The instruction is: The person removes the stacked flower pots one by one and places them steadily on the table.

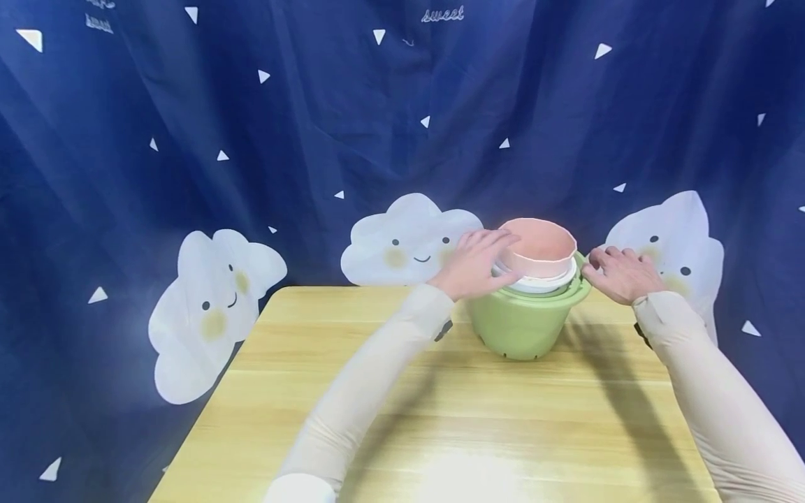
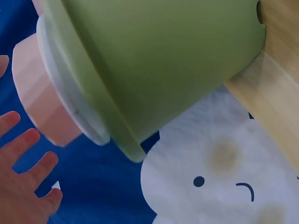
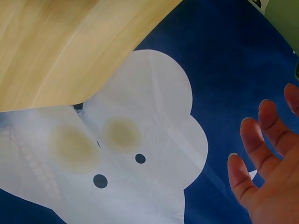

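Toward the table's far right side stands a green plastic pot (image 1: 518,325), upright. A white pot (image 1: 546,285) is nested in it, and a pink faceted pot (image 1: 546,267) sticks up from the white one. My left hand (image 1: 476,269) is at the left of the pink pot, its fingers spread and, in the left wrist view, apart from the pot's side. On the other side my right hand (image 1: 622,274) hovers by the green rim with its fingers loosely bent. Neither hand holds anything. Whether the right fingertips touch the rim I cannot tell.
The pots stand on a light wooden table (image 1: 302,391), near its back edge. Right behind hangs a dark blue curtain (image 1: 314,105) with white clouds and triangles.
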`<action>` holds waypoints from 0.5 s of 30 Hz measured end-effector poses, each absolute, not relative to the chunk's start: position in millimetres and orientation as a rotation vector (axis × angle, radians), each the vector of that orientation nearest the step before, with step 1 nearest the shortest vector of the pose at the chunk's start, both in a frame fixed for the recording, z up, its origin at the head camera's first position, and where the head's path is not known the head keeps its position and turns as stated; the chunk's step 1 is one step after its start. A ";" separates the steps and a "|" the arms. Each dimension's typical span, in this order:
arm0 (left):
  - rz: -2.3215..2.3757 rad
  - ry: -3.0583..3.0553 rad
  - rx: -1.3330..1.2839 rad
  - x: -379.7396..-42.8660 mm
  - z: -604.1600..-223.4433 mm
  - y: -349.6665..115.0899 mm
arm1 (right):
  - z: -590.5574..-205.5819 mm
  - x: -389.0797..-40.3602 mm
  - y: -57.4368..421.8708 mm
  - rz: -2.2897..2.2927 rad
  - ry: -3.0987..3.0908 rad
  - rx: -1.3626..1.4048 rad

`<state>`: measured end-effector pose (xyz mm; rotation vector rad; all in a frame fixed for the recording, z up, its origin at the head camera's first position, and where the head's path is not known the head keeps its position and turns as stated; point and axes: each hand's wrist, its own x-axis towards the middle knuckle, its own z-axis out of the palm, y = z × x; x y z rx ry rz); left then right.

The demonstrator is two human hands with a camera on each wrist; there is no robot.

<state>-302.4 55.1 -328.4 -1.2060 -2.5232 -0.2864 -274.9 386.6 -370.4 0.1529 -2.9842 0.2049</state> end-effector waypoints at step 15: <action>-0.206 -2.510 -1.108 -302.5 -339.0 68.5 | -368.8 -273.8 386.7 0.195 -2.983 0.179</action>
